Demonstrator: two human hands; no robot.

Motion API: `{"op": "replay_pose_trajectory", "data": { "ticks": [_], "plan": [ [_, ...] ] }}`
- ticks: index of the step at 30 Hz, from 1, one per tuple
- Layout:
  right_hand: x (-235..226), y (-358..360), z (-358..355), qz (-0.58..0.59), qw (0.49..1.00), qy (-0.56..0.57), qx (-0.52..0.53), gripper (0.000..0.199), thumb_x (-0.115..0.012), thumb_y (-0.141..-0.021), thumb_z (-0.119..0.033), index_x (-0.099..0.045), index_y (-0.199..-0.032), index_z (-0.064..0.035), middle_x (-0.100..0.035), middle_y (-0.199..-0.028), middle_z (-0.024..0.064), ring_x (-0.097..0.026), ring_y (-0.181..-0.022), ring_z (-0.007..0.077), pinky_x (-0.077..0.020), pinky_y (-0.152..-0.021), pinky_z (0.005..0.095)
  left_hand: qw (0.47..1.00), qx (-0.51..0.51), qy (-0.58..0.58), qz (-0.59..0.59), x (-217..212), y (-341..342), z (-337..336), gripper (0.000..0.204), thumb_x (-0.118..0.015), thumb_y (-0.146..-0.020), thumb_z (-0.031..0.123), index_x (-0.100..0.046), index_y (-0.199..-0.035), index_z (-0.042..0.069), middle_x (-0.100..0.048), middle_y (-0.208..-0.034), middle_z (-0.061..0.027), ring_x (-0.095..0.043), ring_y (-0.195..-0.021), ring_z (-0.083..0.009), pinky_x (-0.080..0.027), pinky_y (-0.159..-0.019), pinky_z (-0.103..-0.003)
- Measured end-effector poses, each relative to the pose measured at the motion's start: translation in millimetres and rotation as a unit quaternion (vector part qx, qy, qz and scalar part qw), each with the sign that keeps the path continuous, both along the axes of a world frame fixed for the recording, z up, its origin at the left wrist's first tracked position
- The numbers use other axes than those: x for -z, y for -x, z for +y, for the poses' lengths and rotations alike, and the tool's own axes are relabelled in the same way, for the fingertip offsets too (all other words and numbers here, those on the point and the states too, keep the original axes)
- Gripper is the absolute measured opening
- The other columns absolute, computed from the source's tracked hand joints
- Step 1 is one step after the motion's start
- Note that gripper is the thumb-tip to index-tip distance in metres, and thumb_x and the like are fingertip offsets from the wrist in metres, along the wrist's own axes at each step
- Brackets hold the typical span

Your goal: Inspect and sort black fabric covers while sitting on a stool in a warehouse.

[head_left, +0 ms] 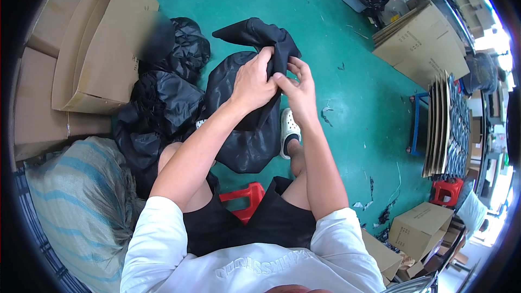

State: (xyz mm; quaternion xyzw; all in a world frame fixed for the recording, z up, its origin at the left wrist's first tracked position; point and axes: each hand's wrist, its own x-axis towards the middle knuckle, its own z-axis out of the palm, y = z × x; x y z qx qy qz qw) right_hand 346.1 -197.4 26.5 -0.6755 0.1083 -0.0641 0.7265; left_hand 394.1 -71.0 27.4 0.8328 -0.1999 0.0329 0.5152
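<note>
Two bare hands meet over a black garment [255,103] held up above the green floor [347,108], in front of the seated person's knees. The left hand [252,84] is closed over the dark fabric near its upper part, knuckles up and fingers curled into the cloth. The right hand [297,84] grips the same fabric just beside it, thumb and fingertips pinching a fold, so that the two hands touch or nearly touch. From the hands the garment hangs down in a shiny black bulge toward the person's feet, while a narrow part sticks out up and to the left. A white shoe [288,130] shows just beside the lower edge of the garment. Left of it a heap of black garments [163,103] lies on the floor, touching an open cardboard box [103,49] tipped on its side. A striped woven sack [76,201] sits near the lower left edge, and a red plastic stool [247,198] shows between the thighs. Flattened cartons [420,43] rest at the upper right of the floor
</note>
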Motion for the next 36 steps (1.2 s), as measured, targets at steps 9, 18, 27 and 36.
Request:
{"op": "replay_pose_trajectory", "data": {
  "ticks": [9,18,27,36],
  "plan": [
    [21.0,-15.1,-1.9,-0.073,0.989,-0.045,0.119,0.021,-0.047,-0.095,-0.003,-0.059,-0.11,0.0044,-0.065,-0.098,0.0075,-0.058,-0.088,0.0114,-0.0463,-0.079,0.0261,0.991,0.008,0.134,0.025,-0.9,-7.8,2.7,0.041,-0.052,-0.069,-0.002,-0.065,-0.108,0.0,-0.069,-0.102,-0.0181,-0.068,-0.095,-0.0262,-0.05,-0.082,-0.03],
    [26.1,-25.4,1.9,0.019,0.954,-0.262,0.148,0.012,-0.053,-0.093,-0.003,-0.057,-0.104,0.0026,-0.063,-0.101,0.0095,-0.06,-0.096,0.0165,-0.0471,-0.088,0.0287,0.965,-0.059,0.247,0.07,-2.7,-19.6,17.4,0.045,-0.048,-0.07,-0.008,-0.067,-0.109,0.0,-0.072,-0.096,-0.0072,-0.066,-0.082,-0.0134,-0.05,-0.073,-0.025],
    [28.4,-27.3,-7.1,0.185,0.926,-0.322,0.072,0.052,-0.048,-0.094,-0.058,-0.063,-0.105,-0.0093,-0.064,-0.099,0.0086,-0.059,-0.093,0.0232,-0.0482,-0.081,0.0405,0.984,0.061,-0.019,-0.168,-9.8,20.9,-3.4,0.046,-0.052,-0.068,-0.002,-0.067,-0.109,0.013,-0.068,-0.095,-0.0115,-0.067,-0.079,-0.0309,-0.056,-0.067,-0.039],
    [20.4,-18.1,-31.8,0.089,0.84,-0.527,-0.089,0.024,-0.058,-0.088,-0.025,-0.066,-0.091,-0.0032,-0.069,-0.087,0.0122,-0.067,-0.074,0.0243,-0.0567,-0.066,0.0362,0.95,0.156,-0.071,-0.26,-12.3,35.8,-8.3,0.029,-0.066,-0.069,0.01,-0.064,-0.097,0.014,-0.061,-0.087,-0.0097,-0.064,-0.06,-0.0261,-0.05,-0.052,-0.035]
  ]
}}
